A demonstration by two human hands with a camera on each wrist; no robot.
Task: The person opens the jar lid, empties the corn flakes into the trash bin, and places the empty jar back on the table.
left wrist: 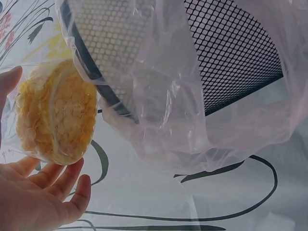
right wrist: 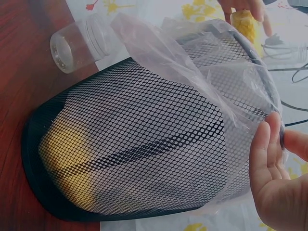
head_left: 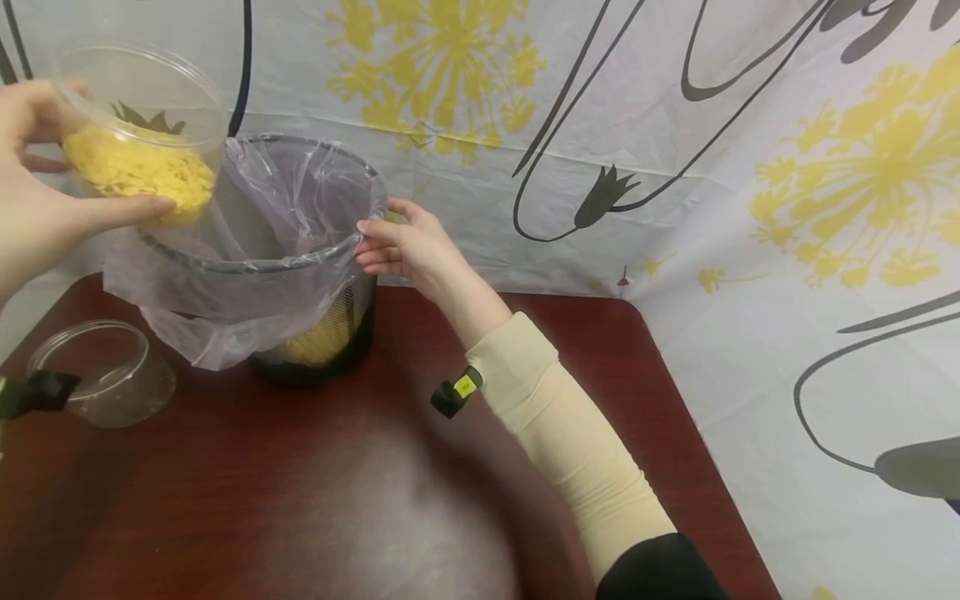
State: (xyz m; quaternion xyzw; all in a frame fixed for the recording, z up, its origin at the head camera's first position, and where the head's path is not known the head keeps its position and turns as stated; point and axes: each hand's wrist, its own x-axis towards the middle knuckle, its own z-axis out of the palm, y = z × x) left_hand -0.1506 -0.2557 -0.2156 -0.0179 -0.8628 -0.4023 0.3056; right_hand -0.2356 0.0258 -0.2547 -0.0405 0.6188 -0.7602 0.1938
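Observation:
My left hand (head_left: 45, 196) grips a see-through plastic tub (head_left: 150, 75) beside the left rim of a black mesh wastebasket (right wrist: 159, 144). Small yellow flakes (left wrist: 72, 115) fill the tub's lower part; I cannot tell exactly what they are. The tub tilts slightly toward the basket. At the opposite side, my right hand (head_left: 408, 246) pinches the basket's rim together with the thin pinkish bag (head_left: 300, 179) that lines it. The bag's edge hangs loosely over the outside. Through the mesh, more yellow material (right wrist: 72, 154) shows at the basket's bottom.
A second see-through tub (head_left: 123, 392) stands on the dark red table (head_left: 360, 500), left of the basket. Behind the table hangs a white cloth (head_left: 465, 208) with yellow flowers and dark stems. The table's right edge runs beyond my right arm.

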